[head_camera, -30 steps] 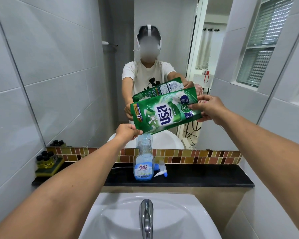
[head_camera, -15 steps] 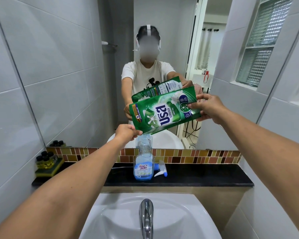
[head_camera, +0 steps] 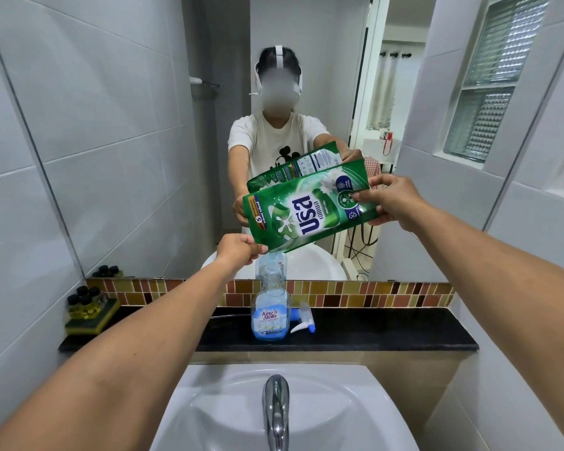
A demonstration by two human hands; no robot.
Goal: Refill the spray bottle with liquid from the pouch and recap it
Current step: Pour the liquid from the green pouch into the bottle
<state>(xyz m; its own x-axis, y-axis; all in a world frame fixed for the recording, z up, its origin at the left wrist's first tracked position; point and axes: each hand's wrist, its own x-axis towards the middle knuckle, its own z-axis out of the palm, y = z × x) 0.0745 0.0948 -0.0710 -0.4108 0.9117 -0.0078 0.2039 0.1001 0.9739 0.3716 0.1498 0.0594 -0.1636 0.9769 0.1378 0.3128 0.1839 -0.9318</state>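
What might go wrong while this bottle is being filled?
1. Both the left hand and the right hand hold the green pouch, so the spray bottle stands unsupported on the black ledge. A nudge could tip it.
2. The bottle's neck looks narrow and the pouch is floppy, so the liquid may miss and run onto the ledge.

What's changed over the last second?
Very little. The right hand has lifted its end of the pouch slightly, tilting it a touch steeper. Both hands keep their grips, the left hand at the low corner over the bottle. Bottle and sprayer unmoved on the ledge.
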